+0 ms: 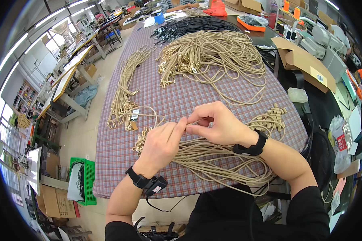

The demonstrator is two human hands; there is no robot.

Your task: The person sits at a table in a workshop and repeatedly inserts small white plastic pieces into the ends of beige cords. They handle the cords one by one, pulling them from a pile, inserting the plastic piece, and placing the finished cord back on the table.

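Above the near part of the table, my left hand (161, 145) and my right hand (223, 125) meet, both closed in a pinch on a thin tan cord. The fingers hide most of the gripped piece. Below them lies a bundle of tan cords (213, 154), spread along the near table edge. Brass-coloured snap hooks (140, 141) show at its left end, beside my left hand. Several short tan cylindrical pieces (274, 119) are heaped at its right end, past my right wrist. A white hang tag (135, 114) lies left of my hands.
A checked cloth covers the table (116, 164). Farther off are a large pile of tan cords with hooks (217, 52), a narrower bundle (126, 76) and black cords (193, 27). A cardboard box (305, 66) stands right; a green basket (90, 182) is lower left. Someone sits at the far end.
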